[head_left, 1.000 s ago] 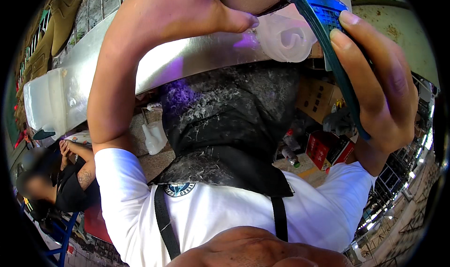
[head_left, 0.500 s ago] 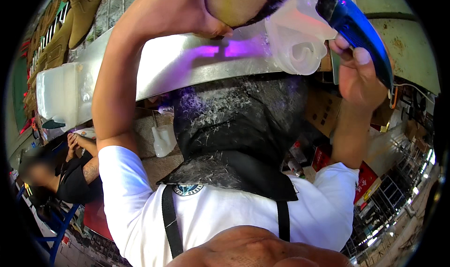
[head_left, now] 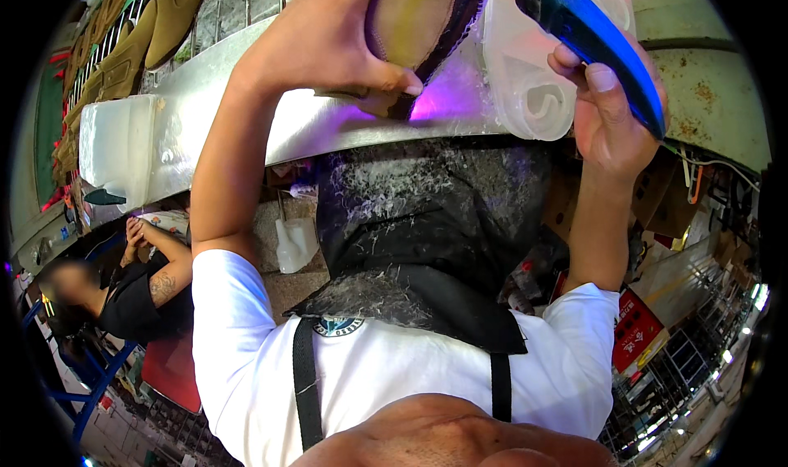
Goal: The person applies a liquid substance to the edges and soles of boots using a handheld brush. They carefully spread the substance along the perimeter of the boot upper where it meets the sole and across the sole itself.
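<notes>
My left hand (head_left: 328, 52) is wrapped around a shoe (head_left: 410, 20) at the top of the view. The shoe's tan underside, edged with a dark stitched-looking band, faces me, and my thumb presses near its lower end. On the right, my right hand (head_left: 611, 126) grips a curved shoe sole (head_left: 603, 40) between thumb and fingers. The sole looks dark, with a strong blue shine along its side. Shoe and sole are held apart. Between them a translucent plastic container (head_left: 538, 110) with a rounded, curled end stands at the metal bench.
The metal bench (head_left: 304, 135) runs across in front of me under purple light. A translucent box (head_left: 117, 143) stands at its left. Tan shoes (head_left: 123, 65) rest on a wire rack at far left. A seated person (head_left: 148, 286) with clasped hands is at left. A white bottle (head_left: 291, 245) is below.
The shoe has turned to a steeper angle and come lower, still in my left hand. The sole in my right hand has moved left. The whole view has shifted slightly.
</notes>
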The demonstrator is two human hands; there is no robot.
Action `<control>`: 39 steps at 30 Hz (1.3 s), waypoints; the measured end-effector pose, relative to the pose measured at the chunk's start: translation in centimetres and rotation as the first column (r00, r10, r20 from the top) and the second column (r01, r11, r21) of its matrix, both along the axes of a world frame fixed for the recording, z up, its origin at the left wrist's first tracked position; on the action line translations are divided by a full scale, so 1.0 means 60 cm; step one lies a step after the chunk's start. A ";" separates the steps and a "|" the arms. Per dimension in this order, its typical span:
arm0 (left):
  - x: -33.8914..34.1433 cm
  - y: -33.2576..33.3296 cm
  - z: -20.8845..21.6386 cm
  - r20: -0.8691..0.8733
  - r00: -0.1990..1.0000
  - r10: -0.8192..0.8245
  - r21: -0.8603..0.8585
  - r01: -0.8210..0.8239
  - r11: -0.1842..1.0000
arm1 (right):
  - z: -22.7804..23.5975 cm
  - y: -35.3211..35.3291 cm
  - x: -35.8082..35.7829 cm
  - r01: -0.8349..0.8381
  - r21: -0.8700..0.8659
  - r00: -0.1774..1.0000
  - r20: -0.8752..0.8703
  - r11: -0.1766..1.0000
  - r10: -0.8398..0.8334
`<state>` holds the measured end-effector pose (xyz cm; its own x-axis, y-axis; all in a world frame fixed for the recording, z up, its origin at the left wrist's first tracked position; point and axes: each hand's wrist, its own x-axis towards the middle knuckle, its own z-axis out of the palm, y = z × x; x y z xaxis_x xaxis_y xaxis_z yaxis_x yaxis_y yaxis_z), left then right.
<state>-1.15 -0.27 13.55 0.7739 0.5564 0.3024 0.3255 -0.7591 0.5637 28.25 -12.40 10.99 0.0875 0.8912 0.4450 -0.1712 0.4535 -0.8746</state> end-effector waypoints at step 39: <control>-0.001 -0.022 0.009 -0.220 0.968 0.124 -0.084 -0.145 0.986 | 0.106 0.020 -0.016 -0.274 0.355 0.355 0.901 0.894 -0.249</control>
